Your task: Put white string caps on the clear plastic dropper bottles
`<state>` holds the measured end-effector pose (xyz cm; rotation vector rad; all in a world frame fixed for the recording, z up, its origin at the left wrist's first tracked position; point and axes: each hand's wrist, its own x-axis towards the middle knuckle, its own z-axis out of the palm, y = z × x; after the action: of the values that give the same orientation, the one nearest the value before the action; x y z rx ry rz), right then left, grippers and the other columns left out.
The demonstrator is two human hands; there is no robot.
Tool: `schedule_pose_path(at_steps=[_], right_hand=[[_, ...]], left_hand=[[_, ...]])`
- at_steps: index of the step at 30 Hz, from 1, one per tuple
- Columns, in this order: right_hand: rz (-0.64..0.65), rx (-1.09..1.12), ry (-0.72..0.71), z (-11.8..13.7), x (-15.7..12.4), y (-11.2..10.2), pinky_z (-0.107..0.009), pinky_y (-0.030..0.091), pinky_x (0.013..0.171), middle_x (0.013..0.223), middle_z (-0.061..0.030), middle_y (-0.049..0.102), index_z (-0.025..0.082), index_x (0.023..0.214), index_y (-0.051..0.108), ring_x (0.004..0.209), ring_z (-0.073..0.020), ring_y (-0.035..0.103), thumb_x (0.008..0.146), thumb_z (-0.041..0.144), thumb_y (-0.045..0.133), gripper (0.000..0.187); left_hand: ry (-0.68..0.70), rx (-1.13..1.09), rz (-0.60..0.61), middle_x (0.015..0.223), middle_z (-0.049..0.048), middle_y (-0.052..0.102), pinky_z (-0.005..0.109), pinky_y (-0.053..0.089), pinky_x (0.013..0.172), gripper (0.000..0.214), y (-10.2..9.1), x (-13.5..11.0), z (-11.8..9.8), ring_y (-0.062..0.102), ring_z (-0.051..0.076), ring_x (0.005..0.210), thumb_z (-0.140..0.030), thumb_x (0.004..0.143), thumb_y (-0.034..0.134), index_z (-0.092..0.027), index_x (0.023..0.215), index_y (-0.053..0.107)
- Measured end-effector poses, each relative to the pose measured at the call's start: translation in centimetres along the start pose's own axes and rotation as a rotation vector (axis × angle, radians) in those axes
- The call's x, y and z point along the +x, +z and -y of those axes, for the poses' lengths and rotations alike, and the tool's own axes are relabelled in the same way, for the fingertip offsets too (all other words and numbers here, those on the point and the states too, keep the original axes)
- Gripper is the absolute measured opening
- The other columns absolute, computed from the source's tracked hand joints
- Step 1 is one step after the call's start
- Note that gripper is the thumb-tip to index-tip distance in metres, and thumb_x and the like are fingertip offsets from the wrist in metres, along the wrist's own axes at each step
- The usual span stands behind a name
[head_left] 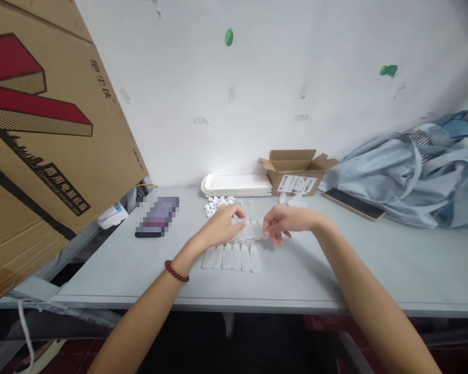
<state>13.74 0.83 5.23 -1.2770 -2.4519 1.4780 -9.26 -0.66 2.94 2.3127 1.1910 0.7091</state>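
Observation:
Both my hands meet over the middle of a pale grey table [335, 270]. My left hand [222, 226], with a red bead bracelet at the wrist, pinches a small translucent white piece [249, 228]. My right hand [284, 222] pinches the other side of the same piece, fingers curled. Just below them lies a row of several small white tags [232, 257] with thin strings. A heap of small white caps [216, 204] sits just behind my left hand.
A stack of white trays [237, 184] and an open cardboard box [296, 171] stand at the back by the wall. A dark phone [158, 217] lies left, another phone [353, 203] right, beside light blue clothing [413, 171]. A large cardboard carton [42, 130] looms at left.

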Motion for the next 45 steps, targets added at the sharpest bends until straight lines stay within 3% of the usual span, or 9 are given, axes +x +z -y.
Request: schedule_pose_path(at_steps=[4,8,11,19,25,30,36,41,45], right_hand=[[-0.421,-0.065,0.055,-1.5,-0.1,-1.4,-0.022,0.038,0.045,0.075,-0.0071,0.071,0.014,0.077,0.062,0.057,-0.0138,0.062,0.077,0.027,0.052,0.016],[-0.834,-0.27,0.146,-3.9,0.8,-2.4,-0.025,0.045,0.06,0.08,-0.0068,0.071,0.014,0.083,0.065,0.066,-0.0161,0.063,0.076,0.019,0.05,0.018],[-0.979,-0.402,0.203,-5.8,1.6,-3.0,-0.029,0.044,0.076,0.088,-0.0092,0.071,0.014,0.084,0.068,0.083,-0.021,0.063,0.077,0.016,0.049,0.02],[-1.006,-0.496,0.295,-8.4,2.7,-3.6,-0.029,0.041,0.085,0.104,-0.0091,0.069,0.015,0.098,0.069,0.095,-0.0219,0.061,0.078,0.011,0.047,0.03],[-0.976,-0.567,0.375,-8.9,2.7,-3.7,-0.031,0.039,0.087,0.112,-0.0129,0.066,0.014,0.112,0.065,0.103,-0.0244,0.057,0.085,0.017,0.043,0.035],[-0.934,-0.639,0.439,-8.7,2.9,-3.3,-0.038,0.037,0.085,0.116,-0.0154,0.062,0.021,0.125,0.058,0.11,-0.0311,0.05,0.089,0.019,0.037,0.041],[-0.838,-0.676,0.472,-8.7,4.2,-2.4,-0.043,0.035,0.082,0.118,-0.0178,0.059,0.021,0.123,0.059,0.111,-0.0358,0.045,0.084,0.013,0.04,0.044],[-0.818,-0.693,0.464,-8.4,4.7,-2.2,-0.044,0.033,0.082,0.119,-0.0148,0.059,0.025,0.122,0.059,0.11,-0.0351,0.045,0.079,0.007,0.038,0.051],[-0.835,-0.723,0.46,-8.4,4.7,-2.4,-0.043,0.033,0.083,0.115,-0.0135,0.061,0.025,0.123,0.058,0.11,-0.0331,0.045,0.076,0.005,0.04,0.054]], left_hand=[[-0.09,0.074,-0.21,0.095,0.0048,0.067,0.035,0.045,0.084,0.018,0.4,2.0,2.7,0.057,0.02,0.091,-0.014,0.077,0.047,-0.017,0.086,0.062],[-0.044,0.198,-0.201,0.095,0.0065,0.069,0.038,0.043,0.091,0.025,0.3,4.3,3.9,0.057,0.023,0.097,-0.011,0.077,0.045,-0.016,0.086,0.067],[-0.024,0.287,-0.144,0.094,0.0094,0.07,0.041,0.042,0.094,0.028,0.2,5.8,4.1,0.055,0.028,0.105,-0.01,0.077,0.044,-0.014,0.087,0.07],[0.034,0.258,-0.05,0.092,0.0064,0.071,0.031,0.047,0.087,0.035,2.0,9.8,4.5,0.061,0.021,0.094,-0.007,0.074,0.049,-0.015,0.102,0.069],[0.055,0.281,-0.004,0.089,0.0127,0.07,0.035,0.046,0.09,0.03,4.2,11.9,3.9,0.056,0.027,0.105,-0.008,0.073,0.054,-0.013,0.096,0.072],[0.03,0.268,-0.007,0.084,0.0116,0.071,0.032,0.048,0.086,0.027,5.1,12.1,3.9,0.063,0.022,0.09,-0.004,0.071,0.054,-0.012,0.087,0.073],[0.029,0.203,-0.086,0.088,0.0094,0.073,0.029,0.049,0.085,0.024,3.3,11.4,3.1,0.065,0.02,0.088,-0.006,0.073,0.053,-0.012,0.084,0.073],[0.015,0.058,-0.181,0.084,0.0036,0.073,0.027,0.05,0.082,0.019,1.2,8.9,2.3,0.066,0.017,0.083,-0.011,0.073,0.056,-0.016,0.082,0.073],[-0.026,-0.042,-0.241,0.08,0.0022,0.073,0.028,0.05,0.081,0.016,0.8,6.9,2.9,0.066,0.016,0.08,-0.013,0.073,0.057,-0.017,0.078,0.071]])
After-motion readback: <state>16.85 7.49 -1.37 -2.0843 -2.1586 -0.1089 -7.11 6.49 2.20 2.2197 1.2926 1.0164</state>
